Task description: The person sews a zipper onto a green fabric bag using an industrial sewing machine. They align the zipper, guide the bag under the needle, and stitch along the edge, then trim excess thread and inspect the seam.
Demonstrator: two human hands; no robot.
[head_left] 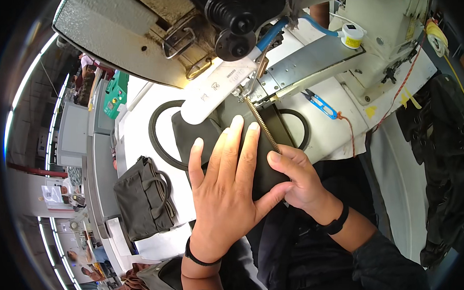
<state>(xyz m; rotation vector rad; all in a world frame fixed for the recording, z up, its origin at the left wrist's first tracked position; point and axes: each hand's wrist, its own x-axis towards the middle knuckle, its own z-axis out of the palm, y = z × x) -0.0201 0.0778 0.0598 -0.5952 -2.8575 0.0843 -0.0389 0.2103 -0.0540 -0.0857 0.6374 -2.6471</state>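
Observation:
My left hand (pixel 228 191) lies flat, fingers stretched out, on dark olive-grey fabric (pixel 191 133) with black loop handles (pixel 159 145). My right hand (pixel 302 183) grips the fabric's right edge, thumb on top beside a metal zipper (pixel 261 123), fingers partly hidden. The zipper runs up from that hand toward the sewing machine's presser foot (pixel 242 97), just above my left fingertips. A white plate with printing (pixel 203 100) hangs over the fabric's upper left.
The machine head (pixel 144 34) fills the top. Blue thread snips (pixel 320 103) lie right on the white table (pixel 329 138). A folded dark bag (pixel 143 198) is at left, dark fabric (pixel 441 162) hangs at far right, and other people (pixel 86 68) are in the left background.

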